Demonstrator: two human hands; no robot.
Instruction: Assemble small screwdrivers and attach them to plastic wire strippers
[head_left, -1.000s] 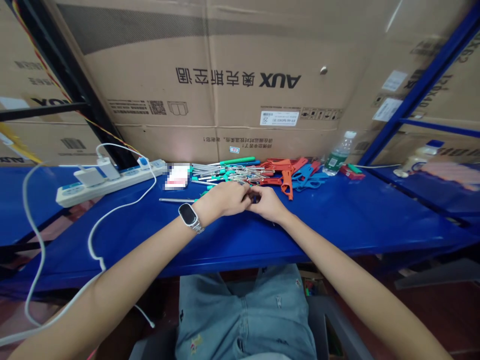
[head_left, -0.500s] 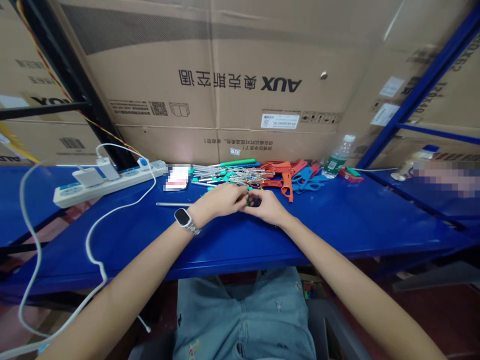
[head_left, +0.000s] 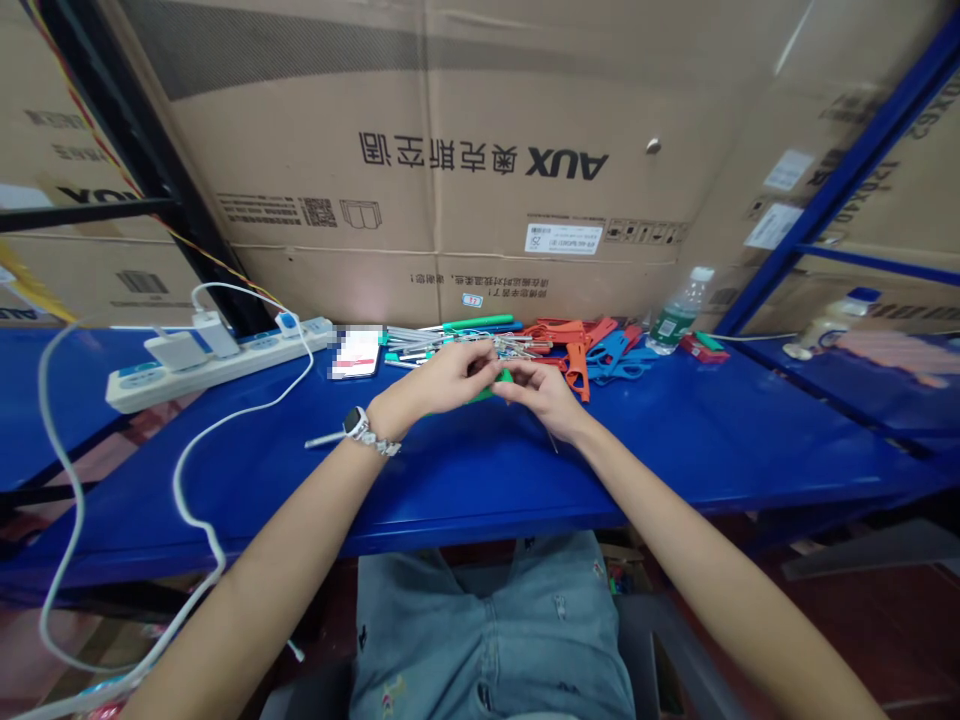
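Observation:
My left hand (head_left: pixel 456 378), with a watch (head_left: pixel 354 421) and a metal bracelet at its wrist, is closed in a pinch. Fingertips of my right hand (head_left: pixel 547 398) meet it over a small green plastic part (head_left: pixel 505 377), which both hands grip. More green shows under my left palm, mostly hidden. A thin metal rod (head_left: pixel 324 440) sticks out on the far side of my left wrist; whether it joins the green part I cannot tell. Below my right hand a thin wire-like piece (head_left: pixel 555 442) points down. Just behind the hands lies a pile of metal rods with green ends (head_left: pixel 420 342).
Orange plastic gun-shaped pieces (head_left: pixel 576 358) and blue ones (head_left: pixel 619 358) lie right of the pile. A water bottle (head_left: pixel 670 325) and a red box (head_left: pixel 705 348) stand farther right. On the left are a phone (head_left: pixel 357 352), a power strip (head_left: pixel 217 368) and a white cable (head_left: pixel 180 480). Cardboard (head_left: pixel 480 90) walls the back.
Both hands have shifted slightly up and away from me, and the green part now shows between the fingertips. The rod by my left wrist has tilted, and the wire-like piece has come into view.

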